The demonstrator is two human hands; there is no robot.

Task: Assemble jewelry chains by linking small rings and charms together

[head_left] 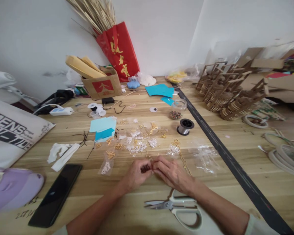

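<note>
My left hand (139,173) and my right hand (170,171) meet above the wooden table, fingertips pinched together. Whatever they pinch is too small to make out; a thin gold-coloured bit seems to stick up by the fingertips. Just beyond them lie small clear bags of silver beads (138,147) and gold beads (110,154). To the right of my right hand are a gold chain (182,156) and a bag of white rings (173,149). Scissors (170,204) with pale handles lie partly open below my right forearm.
A wire spool (185,126) and a jar of coloured beads (175,114) stand farther back. A black phone (56,195) and purple cap (17,187) lie left. Small wooden baskets (231,91) crowd the right, past a black strip (220,151). A red bag (120,52) leans against the wall.
</note>
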